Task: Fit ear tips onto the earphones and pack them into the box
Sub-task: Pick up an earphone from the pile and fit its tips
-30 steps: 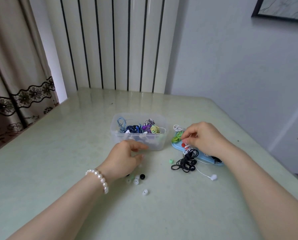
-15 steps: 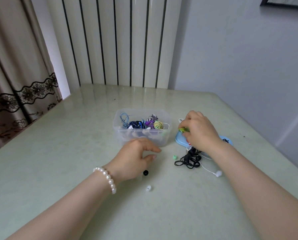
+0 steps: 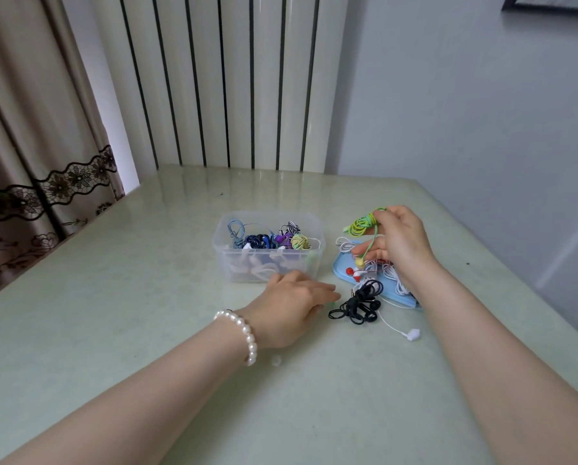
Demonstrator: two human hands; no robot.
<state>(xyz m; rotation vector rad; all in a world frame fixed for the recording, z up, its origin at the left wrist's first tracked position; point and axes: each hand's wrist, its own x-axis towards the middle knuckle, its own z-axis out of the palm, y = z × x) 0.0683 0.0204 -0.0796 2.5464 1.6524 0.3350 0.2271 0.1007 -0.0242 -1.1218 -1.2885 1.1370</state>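
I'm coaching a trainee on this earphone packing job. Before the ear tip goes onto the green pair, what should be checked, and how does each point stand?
1. Green earphones are in hand: ok, the right hand holds the bundle above the blue lid.
2. An earbud hangs free: ok, a yellowish bud dangles on its wire.
3. Ear tip is picked up: cannot tell, the left hand covers it on the table.
4. Tip colour matches: cannot tell, only a hint of green shows at the left fingertips.
5. Clear box is open for packing: ok.
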